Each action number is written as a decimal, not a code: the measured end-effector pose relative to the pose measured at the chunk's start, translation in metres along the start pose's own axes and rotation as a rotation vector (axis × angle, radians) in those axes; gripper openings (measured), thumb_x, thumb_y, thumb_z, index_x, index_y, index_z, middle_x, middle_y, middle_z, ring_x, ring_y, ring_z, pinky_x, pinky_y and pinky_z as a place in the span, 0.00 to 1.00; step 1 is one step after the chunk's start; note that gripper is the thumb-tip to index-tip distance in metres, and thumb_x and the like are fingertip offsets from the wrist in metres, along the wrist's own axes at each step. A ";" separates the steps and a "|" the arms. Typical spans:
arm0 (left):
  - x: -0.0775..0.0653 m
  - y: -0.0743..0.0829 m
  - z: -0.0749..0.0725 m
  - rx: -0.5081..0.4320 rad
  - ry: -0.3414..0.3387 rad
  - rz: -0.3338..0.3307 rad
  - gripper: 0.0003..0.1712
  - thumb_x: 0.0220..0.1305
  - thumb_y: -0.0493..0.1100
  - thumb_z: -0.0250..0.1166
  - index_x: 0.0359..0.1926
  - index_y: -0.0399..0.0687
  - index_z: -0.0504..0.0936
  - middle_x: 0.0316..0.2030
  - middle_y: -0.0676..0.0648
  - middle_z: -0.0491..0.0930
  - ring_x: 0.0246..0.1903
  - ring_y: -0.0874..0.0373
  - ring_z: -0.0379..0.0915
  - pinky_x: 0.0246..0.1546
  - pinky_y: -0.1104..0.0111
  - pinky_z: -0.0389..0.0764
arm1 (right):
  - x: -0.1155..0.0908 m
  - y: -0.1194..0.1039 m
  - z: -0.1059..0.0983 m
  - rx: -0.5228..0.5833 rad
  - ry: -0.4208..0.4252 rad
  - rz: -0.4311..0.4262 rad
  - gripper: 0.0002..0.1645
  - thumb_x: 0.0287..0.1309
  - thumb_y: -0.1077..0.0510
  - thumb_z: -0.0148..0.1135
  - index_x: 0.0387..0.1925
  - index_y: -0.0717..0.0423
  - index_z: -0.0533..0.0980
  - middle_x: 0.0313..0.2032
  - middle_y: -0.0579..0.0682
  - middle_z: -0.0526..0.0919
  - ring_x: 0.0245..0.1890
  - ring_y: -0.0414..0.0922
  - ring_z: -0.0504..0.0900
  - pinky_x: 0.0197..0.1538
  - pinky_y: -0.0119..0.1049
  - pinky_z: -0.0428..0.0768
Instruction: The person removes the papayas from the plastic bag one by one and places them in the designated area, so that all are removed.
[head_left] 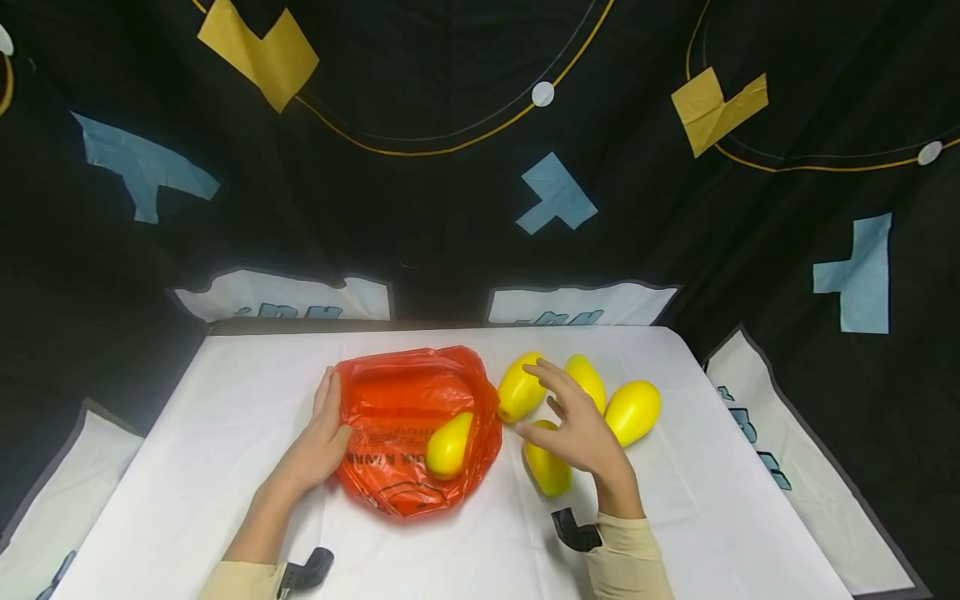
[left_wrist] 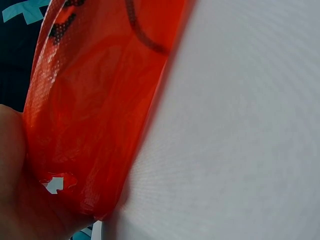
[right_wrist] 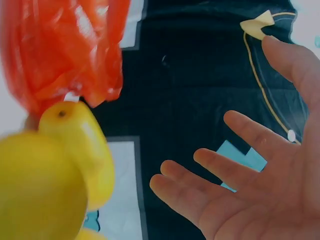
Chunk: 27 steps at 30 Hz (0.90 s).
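Note:
A red plastic bag (head_left: 390, 408) with dark print lies on the white table. My left hand (head_left: 318, 437) holds its left edge, thumb toward the front; in the left wrist view the red film (left_wrist: 95, 125) lies against the palm. One yellow mango (head_left: 447, 447) sits at the bag's right part, its right side overlapped by red film. My right hand (head_left: 577, 425) hovers over the loose mangoes, fingers spread and nothing held. Beneath and around it lie several mangoes, including one near the bag (head_left: 517, 390), one below the hand (head_left: 547, 471) and one farther right (head_left: 633, 411).
The white tabletop (head_left: 750, 500) extends to both sides of the bag. Behind it hangs a black cloth (head_left: 442, 225) with yellow and blue tape pieces. White printed panels (head_left: 585, 304) border the table's back and sides.

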<state>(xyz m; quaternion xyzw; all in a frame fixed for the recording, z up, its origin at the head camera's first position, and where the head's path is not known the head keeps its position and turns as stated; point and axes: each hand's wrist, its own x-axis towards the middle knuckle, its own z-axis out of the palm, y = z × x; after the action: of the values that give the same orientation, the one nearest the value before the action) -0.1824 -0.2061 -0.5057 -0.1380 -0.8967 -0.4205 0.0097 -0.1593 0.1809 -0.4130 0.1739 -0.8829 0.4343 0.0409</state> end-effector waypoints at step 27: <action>0.001 -0.001 0.000 -0.001 0.003 0.010 0.48 0.67 0.33 0.49 0.75 0.40 0.26 0.74 0.47 0.17 0.73 0.48 0.20 0.70 0.46 0.40 | 0.031 -0.028 0.050 0.134 -0.167 -0.056 0.40 0.47 0.49 0.75 0.63 0.28 0.69 0.67 0.37 0.65 0.66 0.42 0.63 0.59 0.54 0.74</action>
<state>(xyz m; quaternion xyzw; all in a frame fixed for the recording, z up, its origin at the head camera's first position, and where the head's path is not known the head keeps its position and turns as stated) -0.1834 -0.2063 -0.5060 -0.1417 -0.8957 -0.4212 0.0130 -0.1748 0.1177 -0.4165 0.2365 -0.8471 0.4749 -0.0323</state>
